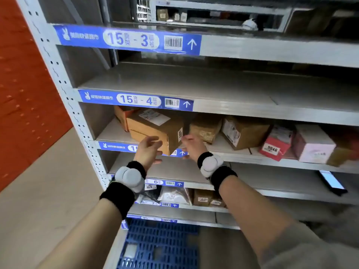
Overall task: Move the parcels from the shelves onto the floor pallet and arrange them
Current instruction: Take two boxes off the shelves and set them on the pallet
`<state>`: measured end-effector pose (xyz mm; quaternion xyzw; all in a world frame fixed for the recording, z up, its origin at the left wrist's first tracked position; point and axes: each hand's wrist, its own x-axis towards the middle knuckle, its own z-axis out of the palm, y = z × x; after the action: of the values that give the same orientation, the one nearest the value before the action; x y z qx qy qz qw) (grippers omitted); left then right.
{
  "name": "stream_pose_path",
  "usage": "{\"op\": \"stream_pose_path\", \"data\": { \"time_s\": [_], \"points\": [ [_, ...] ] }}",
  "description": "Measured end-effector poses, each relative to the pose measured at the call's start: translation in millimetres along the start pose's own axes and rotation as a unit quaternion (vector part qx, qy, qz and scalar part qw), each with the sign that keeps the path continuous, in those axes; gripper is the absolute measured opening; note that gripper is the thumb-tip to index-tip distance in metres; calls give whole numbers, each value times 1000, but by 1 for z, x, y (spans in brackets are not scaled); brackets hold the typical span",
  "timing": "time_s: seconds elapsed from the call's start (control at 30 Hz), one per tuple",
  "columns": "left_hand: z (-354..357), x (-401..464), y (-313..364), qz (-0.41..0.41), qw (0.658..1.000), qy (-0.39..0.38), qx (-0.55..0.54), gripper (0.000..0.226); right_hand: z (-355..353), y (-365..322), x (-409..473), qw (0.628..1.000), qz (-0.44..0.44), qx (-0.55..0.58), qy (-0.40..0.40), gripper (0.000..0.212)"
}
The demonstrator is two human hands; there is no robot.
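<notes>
A brown cardboard parcel (155, 129) with a white label on top sits at an angle on the third shelf (114, 133) from the top, its front corner jutting over the shelf edge. My left hand (148, 151) is spread open against its front left face. My right hand (191, 146) grips the parcel's right side by the small number sticker, the fingers partly hidden behind it. An orange box (121, 115) lies behind the parcel. The blue plastic floor pallet (161, 243) is below, between my forearms.
Further right on the same shelf stand a tan parcel (206, 129), a brown box (244, 133), a red parcel (275, 144) and a pink-white box (312, 146). Lower down are a bagged parcel (174, 195) and a small box (202, 198). A phone-like device (332, 182) rests on the shelf below.
</notes>
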<state>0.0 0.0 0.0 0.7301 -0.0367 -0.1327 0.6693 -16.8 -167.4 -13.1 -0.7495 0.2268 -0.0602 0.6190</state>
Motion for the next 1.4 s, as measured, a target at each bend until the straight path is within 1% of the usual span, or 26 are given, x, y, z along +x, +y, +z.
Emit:
{"op": "stream_pose_path", "data": {
  "time_s": [0.07,0.1,0.17,0.2,0.27,0.37,0.4,0.43,0.5,0.57,0.6,0.67,0.7,0.73,0.77,0.87,0.93,0.97,1.0,1.07,1.13,1.17,1.2,1.23,1.33,1.4],
  "points": [
    [4,10,8,-32,999,23,-15,36,1,-15,22,998,-31,-7,45,31],
    [7,16,10,-38,999,31,-3,40,1,-21,34,998,-37,3,52,39],
    [12,29,15,-45,997,58,26,48,3,-32,58,999,-39,22,28,52],
    [14,35,17,-53,995,71,38,52,4,-34,66,999,-37,14,26,55],
    [16,46,17,-73,992,92,43,59,5,-36,84,999,-28,3,21,49],
    [21,60,16,-123,985,118,19,64,4,-35,101,1000,-12,-22,-14,22],
    [26,66,16,-133,981,141,17,64,5,-30,113,999,0,-28,-40,17],
    [28,69,15,-143,979,143,3,63,5,-27,116,998,3,-43,-48,19],
    [30,71,13,-153,980,127,-15,60,7,-22,117,996,-23,-71,-43,33],
    [35,72,8,-147,981,117,-40,57,7,-19,119,994,-59,-91,-16,67],
    [37,70,7,-145,980,119,-60,56,4,-15,120,992,-75,-102,-6,74],
    [33,65,-2,-143,976,141,-85,64,2,-7,110,987,-106,-121,7,54],
    [27,63,-8,-141,973,154,-99,70,1,-4,102,986,-118,-121,15,51],
    [22,57,-10,-138,971,160,-112,72,1,-1,96,986,-127,-111,13,53],
    [16,54,-16,-126,972,159,-120,67,3,3,90,987,-127,-94,-1,55],
    [-1,37,-29,-113,974,142,-137,41,12,10,75,990,-120,-7,-70,54],
    [-15,25,-41,-119,970,123,-172,43,17,9,65,988,-119,51,-83,38],
    [-25,18,-48,-130,966,109,-195,49,22,10,58,987,-126,54,-81,25],
    [-33,12,-53,-138,962,96,-214,56,26,10,53,986,-130,55,-88,18],
    [-47,0,-56,-140,961,77,-224,61,39,3,46,987,-110,46,-112,38],
    [-58,-7,-54,-138,963,66,-221,55,55,-6,40,991,-81,18,-105,57],
    [-64,-10,-53,-142,960,56,-234,51,61,-10,39,993,-69,11,-100,63],
    [-70,-14,-54,-152,954,49,-253,48,66,-13,37,992,-50,16,-111,64],
    [-76,-19,-57,-165,945,39,-279,45,68,-17,28,990,-24,34,-135,61],
    [-95,-31,-77,-199,923,12,-330,42,80,-17,5,967,58,64,-238,44],
    [-109,-40,-97,-218,913,1,-344,41,96,-6,-8,957,82,70,-270,36]
  ]
}}
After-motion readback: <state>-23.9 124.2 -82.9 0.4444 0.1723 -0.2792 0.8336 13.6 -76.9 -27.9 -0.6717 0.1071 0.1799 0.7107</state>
